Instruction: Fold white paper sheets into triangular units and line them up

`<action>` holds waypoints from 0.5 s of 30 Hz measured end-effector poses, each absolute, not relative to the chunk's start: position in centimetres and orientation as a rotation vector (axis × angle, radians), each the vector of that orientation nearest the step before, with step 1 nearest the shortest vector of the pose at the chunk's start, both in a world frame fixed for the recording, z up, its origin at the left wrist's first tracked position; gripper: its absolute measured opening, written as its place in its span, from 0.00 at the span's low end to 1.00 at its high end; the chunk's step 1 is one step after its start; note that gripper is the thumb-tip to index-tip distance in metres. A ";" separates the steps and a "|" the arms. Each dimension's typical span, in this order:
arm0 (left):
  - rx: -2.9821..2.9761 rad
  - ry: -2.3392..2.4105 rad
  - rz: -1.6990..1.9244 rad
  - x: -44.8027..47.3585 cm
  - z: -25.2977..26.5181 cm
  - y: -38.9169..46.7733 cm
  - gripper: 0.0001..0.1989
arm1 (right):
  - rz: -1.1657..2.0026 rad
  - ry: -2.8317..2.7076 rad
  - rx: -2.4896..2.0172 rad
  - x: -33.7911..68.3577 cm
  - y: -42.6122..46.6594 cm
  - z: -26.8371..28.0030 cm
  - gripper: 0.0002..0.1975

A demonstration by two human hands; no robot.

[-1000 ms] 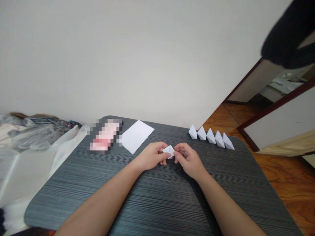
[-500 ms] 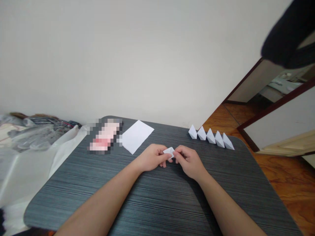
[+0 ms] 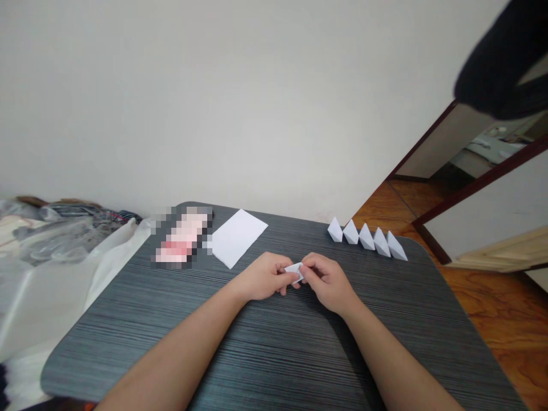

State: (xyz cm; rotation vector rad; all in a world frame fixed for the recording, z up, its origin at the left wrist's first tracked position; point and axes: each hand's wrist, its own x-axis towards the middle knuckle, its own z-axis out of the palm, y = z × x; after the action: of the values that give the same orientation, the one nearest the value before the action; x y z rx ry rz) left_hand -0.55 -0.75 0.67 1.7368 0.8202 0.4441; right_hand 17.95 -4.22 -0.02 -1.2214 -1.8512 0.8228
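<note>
A small folded piece of white paper [image 3: 293, 268] is held just above the table, between my two hands. My left hand [image 3: 266, 277] pinches its left side, thumb on top and fingers curled beneath. On its right side, the thumb and forefinger of my right hand [image 3: 329, 281] grip the edge. Fingers cover part of the paper, so its full shape is hidden. Beyond my right hand, several white folded paper shapes [image 3: 367, 237] with pointed tops stand in a row. White paper sheets [image 3: 240, 237] lie flat beyond my left hand.
The dark wood-grain table [image 3: 274, 354] has rounded corners and meets a pale wall [image 3: 257, 103] at the back. A pixelated pinkish item [image 3: 182, 237] lies at the back left. Plastic-wrapped things [image 3: 64, 234] are heaped left of the table. A dark blurred object [image 3: 496, 74] hangs at upper right.
The folded paper has tilted between my fingers and now shows a narrower, flatter face. Both hands have shifted only slightly. The row of paper shapes and the sheets look the same.
</note>
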 end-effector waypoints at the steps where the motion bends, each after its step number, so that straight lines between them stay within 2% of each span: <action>1: 1.738 0.816 0.437 -0.6 0.7 -0.7 0.15 | 0.829 -1.852 -1.222 18.0 -4.2 -0.1 0.09; 15: 1.764 0.831 0.384 -0.5 0.8 -0.8 0.18 | 0.775 -1.880 -1.198 17.9 -4.0 -0.1 0.07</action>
State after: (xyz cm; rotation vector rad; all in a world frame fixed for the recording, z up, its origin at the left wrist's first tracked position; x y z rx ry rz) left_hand -0.49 -0.81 0.76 1.7637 0.8312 0.3840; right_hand 17.89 -4.04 -0.13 -1.1977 -1.8803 0.7752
